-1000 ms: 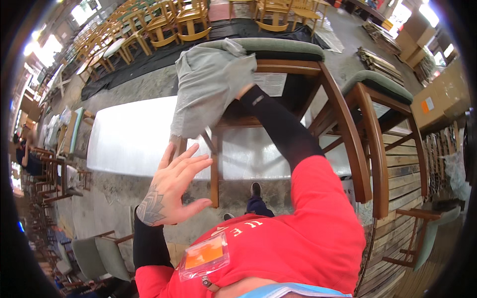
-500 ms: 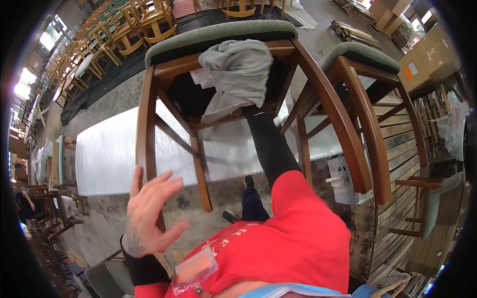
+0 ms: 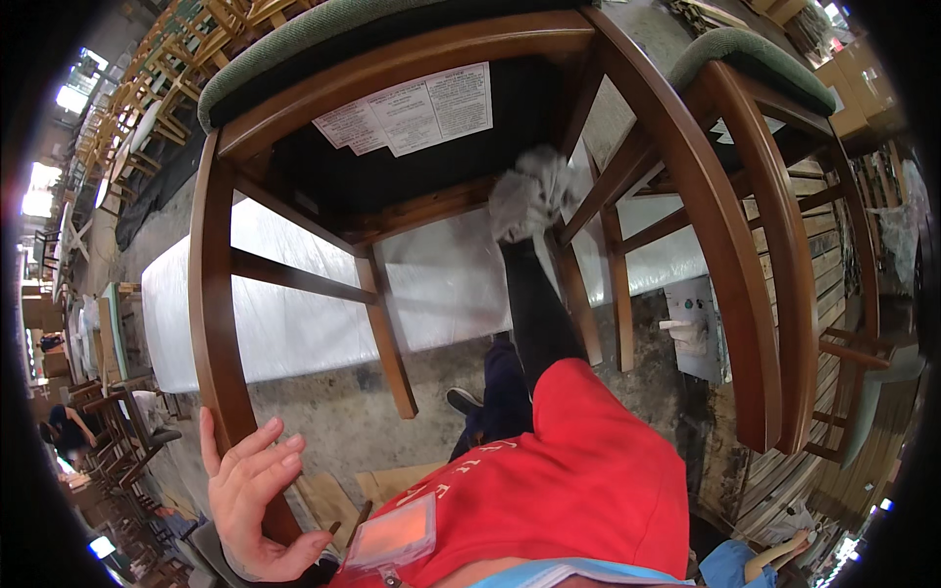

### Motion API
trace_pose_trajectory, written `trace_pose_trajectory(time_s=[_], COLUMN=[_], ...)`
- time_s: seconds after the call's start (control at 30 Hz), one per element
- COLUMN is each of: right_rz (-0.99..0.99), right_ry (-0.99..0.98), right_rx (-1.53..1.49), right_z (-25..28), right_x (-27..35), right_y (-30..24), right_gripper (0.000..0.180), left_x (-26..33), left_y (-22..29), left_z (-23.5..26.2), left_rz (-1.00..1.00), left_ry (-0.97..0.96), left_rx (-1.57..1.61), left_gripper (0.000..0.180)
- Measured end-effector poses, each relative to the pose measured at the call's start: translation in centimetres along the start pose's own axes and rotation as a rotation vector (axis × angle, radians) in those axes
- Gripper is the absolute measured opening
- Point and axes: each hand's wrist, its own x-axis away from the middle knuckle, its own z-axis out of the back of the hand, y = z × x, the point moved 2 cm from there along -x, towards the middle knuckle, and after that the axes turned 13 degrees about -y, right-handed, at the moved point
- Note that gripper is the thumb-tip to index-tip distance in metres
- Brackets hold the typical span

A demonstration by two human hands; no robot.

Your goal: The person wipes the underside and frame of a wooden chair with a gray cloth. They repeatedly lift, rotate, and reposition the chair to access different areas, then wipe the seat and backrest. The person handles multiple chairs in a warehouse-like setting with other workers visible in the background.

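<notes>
A brown wooden chair (image 3: 412,83) with a grey-green padded seat is tipped in front of me, its dark underside facing me and its legs pointing my way. White printed labels (image 3: 407,116) are on that underside. My right hand (image 3: 524,223), mostly hidden by a grey cloth (image 3: 539,181), presses the bunched cloth against the frame near the inner right leg. The cloth is partly blurred. My left hand (image 3: 253,490) lies beside the near end of the left leg (image 3: 218,323), fingers spread and the palm partly showing; whether it touches the wood I cannot tell.
A second similar chair (image 3: 750,73) stands close on the right. Beneath them lies a long plastic-wrapped surface (image 3: 284,323). A grey control box (image 3: 698,328) is low on the right, near wooden slats (image 3: 818,255). Many chair frames (image 3: 176,69) crowd the far left; cardboard boxes (image 3: 858,88) stand far right.
My right hand and the cloth have moved right across the chair's underside, uncovering the labels. The chair now looks nearer and larger. My left hand appears lower and further left.
</notes>
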Motion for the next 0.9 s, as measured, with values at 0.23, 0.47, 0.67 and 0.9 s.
trace_pose_trajectory(time_s=[0.23, 0.47, 0.67, 0.9], right_rz=[0.457, -0.045, 0.136, 0.546], right_ry=[0.133, -0.043, -0.358, -0.774], right_rx=[0.095, 0.13, 0.279, 0.812], right_z=[1.1, 6.0, 4.4, 3.8], right_x=[-6.4, -0.4, 7.6, 13.6], right_y=[-8.8, 2.7, -2.8, -8.3], right_gripper=[0.031, 0.031, 0.031, 0.031], left_x=[0.6, 0.5, 0.3, 0.2], left_y=[-0.3, -0.2, 0.0, -0.7], left_z=[-0.8, -0.2, -0.1, -0.3], left_rz=[0.007, -0.011, 0.033, -0.037], left_ry=[0.082, 0.03, 0.035, 0.086], left_rx=[0.056, 0.022, 0.027, 0.04], left_gripper=[0.065, 0.064, 0.06, 0.061])
